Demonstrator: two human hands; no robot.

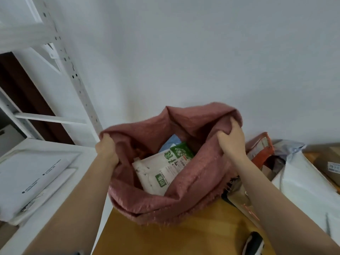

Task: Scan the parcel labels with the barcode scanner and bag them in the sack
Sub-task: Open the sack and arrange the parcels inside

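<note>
A pink woven sack [185, 203] stands open on the yellow table top [184, 238]. My left hand [106, 150] grips its rim on the left. My right hand [232, 140] grips the rim on the right. Inside lies a white parcel with green print [161, 172], and a pale blue parcel [170, 142] shows behind it. A black and white object, perhaps the barcode scanner [254, 242], lies on the table near my right forearm.
Several parcels are piled to the right: a large white mailer [303, 183], an orange bag [261, 150] and a cardboard box [329, 162]. A white shelf rack [60, 52] stands at the left, with white packages [31, 181] on its shelf. A plain wall is behind.
</note>
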